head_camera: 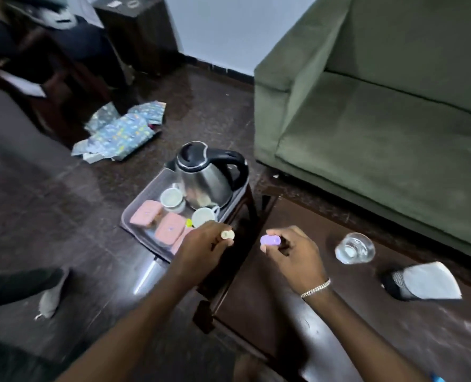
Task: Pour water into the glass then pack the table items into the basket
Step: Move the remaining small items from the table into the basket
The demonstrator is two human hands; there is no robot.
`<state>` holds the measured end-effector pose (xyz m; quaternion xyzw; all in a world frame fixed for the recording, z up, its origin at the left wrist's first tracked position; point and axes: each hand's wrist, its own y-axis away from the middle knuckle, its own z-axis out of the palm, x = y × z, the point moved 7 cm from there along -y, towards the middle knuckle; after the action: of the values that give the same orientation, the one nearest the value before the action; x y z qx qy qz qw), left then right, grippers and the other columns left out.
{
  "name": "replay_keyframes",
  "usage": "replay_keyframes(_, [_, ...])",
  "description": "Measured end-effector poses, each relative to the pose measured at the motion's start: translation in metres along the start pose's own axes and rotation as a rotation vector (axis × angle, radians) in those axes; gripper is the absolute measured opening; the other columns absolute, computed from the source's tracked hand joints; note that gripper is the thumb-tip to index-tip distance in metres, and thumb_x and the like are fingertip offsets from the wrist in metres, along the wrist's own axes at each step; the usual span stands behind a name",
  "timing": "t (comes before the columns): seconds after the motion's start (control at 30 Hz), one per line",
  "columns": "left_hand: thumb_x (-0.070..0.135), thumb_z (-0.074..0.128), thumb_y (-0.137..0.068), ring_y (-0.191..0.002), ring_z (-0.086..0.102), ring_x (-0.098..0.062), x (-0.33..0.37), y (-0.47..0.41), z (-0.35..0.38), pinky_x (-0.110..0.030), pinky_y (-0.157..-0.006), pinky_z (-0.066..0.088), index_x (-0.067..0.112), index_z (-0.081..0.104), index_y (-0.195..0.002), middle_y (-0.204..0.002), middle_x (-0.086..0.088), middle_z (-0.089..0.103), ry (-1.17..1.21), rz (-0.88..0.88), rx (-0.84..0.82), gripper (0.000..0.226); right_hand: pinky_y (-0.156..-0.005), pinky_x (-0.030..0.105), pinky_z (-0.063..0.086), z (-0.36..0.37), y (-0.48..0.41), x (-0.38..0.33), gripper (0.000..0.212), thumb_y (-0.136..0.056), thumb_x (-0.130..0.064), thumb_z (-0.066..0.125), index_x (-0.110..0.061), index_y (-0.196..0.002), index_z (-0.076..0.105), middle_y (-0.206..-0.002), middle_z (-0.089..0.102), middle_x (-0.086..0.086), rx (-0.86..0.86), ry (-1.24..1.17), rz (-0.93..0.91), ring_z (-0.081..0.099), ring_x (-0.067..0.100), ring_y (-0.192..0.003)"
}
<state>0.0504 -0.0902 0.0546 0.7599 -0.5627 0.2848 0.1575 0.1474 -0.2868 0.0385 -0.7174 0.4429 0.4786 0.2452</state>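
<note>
A clear plastic basket (146,199) sits on a small dark stand. It holds a steel kettle (205,180) with a black lid, two white cups (171,199), pink boxes (169,228) and a small yellow item. My left hand (201,250) hovers at the basket's near right corner, shut on a small cream-coloured piece (226,234). My right hand (293,256) is over the dark wooden table (256,312), shut on a small purple piece (270,240). A glass (355,248) with water stands on the table to the right of my right hand.
A black and white cloth item (424,282) lies on the table's right side. A green sofa (380,106) stands behind the table. Patterned wrapping paper (124,130) lies on the dark floor, and a grey object (51,295) lies at the left.
</note>
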Motion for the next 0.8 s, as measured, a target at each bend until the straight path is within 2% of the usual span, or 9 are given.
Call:
replay_keyframes(0.07, [0.027,0.068,-0.086,-0.089,0.063,-0.019,-0.029,0.003,-0.028,-0.027,-0.077,0.043,0.012,0.073,-0.107,-0.095,-0.004,0.073,-0.057,-0.034,0.015,0.027,-0.074,0.015,0.053,0.031,-0.013,-0.028,0.021,-0.08,-0.011,0.078,-0.016,-0.1,0.076,-0.095,0.067,-0.002,-0.044,0.014,-0.068,0.068,0.009,-0.081])
replay_keyframes(0.17, [0.015,0.075,-0.085,-0.086,0.065,-0.027,-0.077,0.007,-0.058,-0.031,-0.074,0.043,0.009,0.072,-0.104,-0.092,-0.006,0.072,-0.109,-0.116,0.012,0.02,-0.076,0.011,0.048,0.084,-0.03,-0.057,0.018,-0.082,-0.013,0.074,-0.014,-0.1,0.076,-0.093,0.066,0.001,-0.145,0.087,-0.151,0.065,0.009,-0.081])
replay_keyframes(0.3, [0.01,0.077,-0.084,-0.085,0.067,-0.031,-0.136,0.007,-0.073,-0.032,-0.072,0.045,0.009,0.07,-0.106,-0.092,-0.007,0.072,-0.175,-0.237,-0.026,0.023,-0.083,0.032,0.049,0.152,-0.045,-0.066,0.019,-0.082,-0.017,0.067,-0.014,-0.101,0.071,-0.099,0.066,0.006,-0.293,0.275,-0.183,0.063,0.025,-0.094])
replay_keyframes(0.4, [0.014,0.074,-0.086,-0.085,0.066,-0.031,-0.162,0.003,-0.069,-0.029,-0.069,0.039,0.014,0.07,-0.108,-0.093,-0.005,0.07,-0.2,-0.282,-0.087,0.023,-0.077,0.036,0.045,0.187,-0.049,-0.067,0.021,-0.084,-0.02,0.063,-0.013,-0.104,0.063,-0.105,0.064,0.009,-0.374,0.449,-0.185,0.061,0.033,-0.097])
replay_keyframes(0.47, [0.014,0.072,-0.086,-0.087,0.067,-0.031,-0.174,-0.002,-0.062,-0.028,-0.069,0.038,0.014,0.07,-0.109,-0.095,-0.007,0.072,-0.212,-0.305,-0.118,0.023,-0.075,0.039,0.048,0.204,-0.048,-0.066,0.027,-0.087,-0.024,0.06,-0.012,-0.111,0.059,-0.111,0.062,0.01,-0.419,0.581,-0.207,0.062,0.037,-0.099])
replay_keyframes(0.6, [0.012,0.07,-0.087,-0.094,0.069,-0.035,-0.187,-0.008,-0.045,-0.03,-0.07,0.04,0.013,0.07,-0.109,-0.101,-0.011,0.075,-0.224,-0.32,-0.19,0.023,-0.073,0.04,0.05,0.224,-0.046,-0.056,0.028,-0.093,-0.024,0.054,-0.011,-0.118,0.055,-0.117,0.062,0.01,-0.447,0.736,-0.206,0.063,0.036,-0.105])
replay_keyframes(0.8, [0.014,0.069,-0.086,-0.097,0.069,-0.034,-0.199,-0.014,-0.036,-0.035,-0.075,0.048,0.013,0.068,-0.109,-0.106,-0.01,0.075,-0.264,-0.333,-0.253,0.023,-0.066,0.037,0.045,0.237,-0.048,-0.044,0.027,-0.093,-0.025,0.053,-0.012,-0.117,0.054,-0.118,0.062,0.008,-0.433,0.78,-0.214,0.063,0.033,-0.107])
